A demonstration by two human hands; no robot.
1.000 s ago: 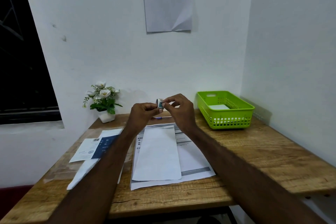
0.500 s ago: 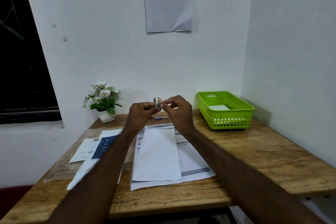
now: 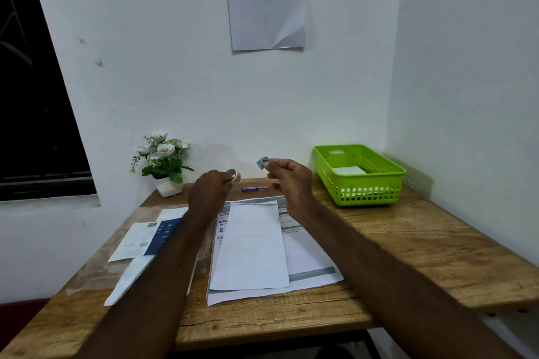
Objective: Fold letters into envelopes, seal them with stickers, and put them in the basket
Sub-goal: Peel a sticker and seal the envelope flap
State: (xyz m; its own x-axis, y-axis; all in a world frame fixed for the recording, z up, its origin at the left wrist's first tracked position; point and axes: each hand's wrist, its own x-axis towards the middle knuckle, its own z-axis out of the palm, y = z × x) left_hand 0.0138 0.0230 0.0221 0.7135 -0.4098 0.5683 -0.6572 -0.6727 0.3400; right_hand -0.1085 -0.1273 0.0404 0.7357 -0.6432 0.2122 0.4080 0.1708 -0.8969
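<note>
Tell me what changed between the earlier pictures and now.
The hands have drawn apart. The right hand has pulled a sticker off the sticker roll and pinches it, lifted up and to the right. The left hand keeps hold of the roll, now slightly lower. The envelope, papers, pen and green basket have not moved.

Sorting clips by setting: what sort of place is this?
Probably a small home or office desk corner: a wooden table against white walls, an instruction sheet taped up, and a potted plant beside a dark window.
</note>
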